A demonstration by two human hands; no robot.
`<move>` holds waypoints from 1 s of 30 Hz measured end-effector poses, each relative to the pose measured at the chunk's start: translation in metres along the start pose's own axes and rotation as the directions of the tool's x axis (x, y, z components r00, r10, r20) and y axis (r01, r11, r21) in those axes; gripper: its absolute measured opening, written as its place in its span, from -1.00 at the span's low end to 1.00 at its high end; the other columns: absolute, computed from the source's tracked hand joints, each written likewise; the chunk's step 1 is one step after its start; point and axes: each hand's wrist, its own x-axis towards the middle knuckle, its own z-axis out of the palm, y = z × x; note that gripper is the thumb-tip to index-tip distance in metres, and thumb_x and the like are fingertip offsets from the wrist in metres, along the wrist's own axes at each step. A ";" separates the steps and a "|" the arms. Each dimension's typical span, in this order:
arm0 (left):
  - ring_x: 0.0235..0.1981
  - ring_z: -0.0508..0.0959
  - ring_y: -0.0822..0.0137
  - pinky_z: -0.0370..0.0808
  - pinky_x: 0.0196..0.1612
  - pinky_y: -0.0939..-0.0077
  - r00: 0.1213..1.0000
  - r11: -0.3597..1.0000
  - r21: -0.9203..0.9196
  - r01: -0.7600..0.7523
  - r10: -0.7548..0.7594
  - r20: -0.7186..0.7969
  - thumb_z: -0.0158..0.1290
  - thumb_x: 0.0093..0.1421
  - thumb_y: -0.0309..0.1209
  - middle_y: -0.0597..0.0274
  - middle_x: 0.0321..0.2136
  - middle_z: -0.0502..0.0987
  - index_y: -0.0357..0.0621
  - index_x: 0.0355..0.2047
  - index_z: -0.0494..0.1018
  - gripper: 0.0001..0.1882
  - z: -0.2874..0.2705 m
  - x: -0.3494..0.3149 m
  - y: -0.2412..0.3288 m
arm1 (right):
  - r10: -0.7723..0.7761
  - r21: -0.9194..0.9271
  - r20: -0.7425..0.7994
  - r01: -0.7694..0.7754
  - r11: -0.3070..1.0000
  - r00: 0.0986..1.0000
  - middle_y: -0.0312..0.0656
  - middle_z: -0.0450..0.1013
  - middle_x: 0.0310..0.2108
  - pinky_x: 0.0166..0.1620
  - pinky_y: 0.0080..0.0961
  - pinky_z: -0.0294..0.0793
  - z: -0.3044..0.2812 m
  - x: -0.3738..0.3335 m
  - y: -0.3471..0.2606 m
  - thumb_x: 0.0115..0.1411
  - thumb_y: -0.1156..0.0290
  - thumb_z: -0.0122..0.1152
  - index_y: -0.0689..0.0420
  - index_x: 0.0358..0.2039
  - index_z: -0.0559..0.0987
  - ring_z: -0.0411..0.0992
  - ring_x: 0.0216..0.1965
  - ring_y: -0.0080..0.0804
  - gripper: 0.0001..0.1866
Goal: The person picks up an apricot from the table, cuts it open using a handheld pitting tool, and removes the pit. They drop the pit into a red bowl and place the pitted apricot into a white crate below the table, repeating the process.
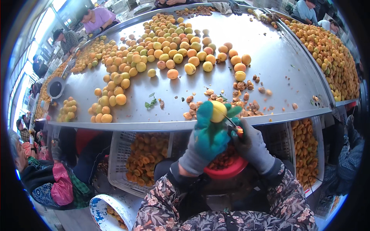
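Note:
My left hand (206, 144), in a green-coated grey glove, grips a yellow apricot (218, 111) just over the near edge of the metal table (173, 104). In my right hand (252, 146), also gloved in grey, is a small knife (230, 121). Its thin blade reaches the apricot's lower right side; a bit of red and orange shows by the fingers, and I cannot tell whether it is handle or fruit. Just beyond my hands lie scattered apricot pits (252, 109). Below them a red basin (229, 172) holds dark brown pieces, partly hidden by my hands.
Whole apricots (163, 44) spread across the table. Halved apricots fill a left crate (119, 161) and a right crate (319, 154) under its edge. A white bucket (100, 204) stands at lower left. One person (46, 181) sits close on my left; others work around the tables.

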 end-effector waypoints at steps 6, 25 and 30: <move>-0.13 0.55 0.24 0.49 -0.13 0.53 0.908 0.864 0.312 -0.395 0.419 -0.012 0.03 0.23 -0.53 0.02 -0.14 0.49 -0.35 0.14 0.08 -0.48 0.018 0.009 0.003 | 0.144 0.415 -0.074 -0.100 0.904 0.987 -0.04 0.50 -0.23 -0.14 -0.29 0.49 -0.048 0.012 -0.029 0.02 0.24 0.35 0.18 0.05 0.45 0.51 -0.27 -0.10 -0.41; -0.38 0.50 0.51 0.47 -0.34 0.59 0.972 0.842 0.496 -0.213 0.236 0.016 0.19 0.11 -0.47 0.17 -0.19 0.45 -0.22 0.10 0.17 -0.41 0.022 -0.011 -0.035 | -0.500 -0.009 0.063 0.502 0.865 0.863 -0.14 0.42 -0.47 -0.41 -0.29 0.44 -0.039 0.016 -0.009 -0.19 0.38 0.30 0.24 0.11 0.36 0.45 -0.48 -0.16 -0.25; -0.36 0.56 0.35 0.52 -0.31 0.49 0.984 0.990 0.096 -0.101 0.113 -0.135 0.01 0.26 -0.29 0.14 -0.26 0.51 -0.32 0.13 0.18 -0.48 0.015 0.001 -0.055 | -0.281 0.292 -0.119 0.304 0.907 0.952 0.03 0.51 -0.31 -0.28 -0.34 0.52 -0.021 0.012 -0.022 0.10 0.45 0.16 0.32 0.04 0.37 0.54 -0.38 -0.04 -0.52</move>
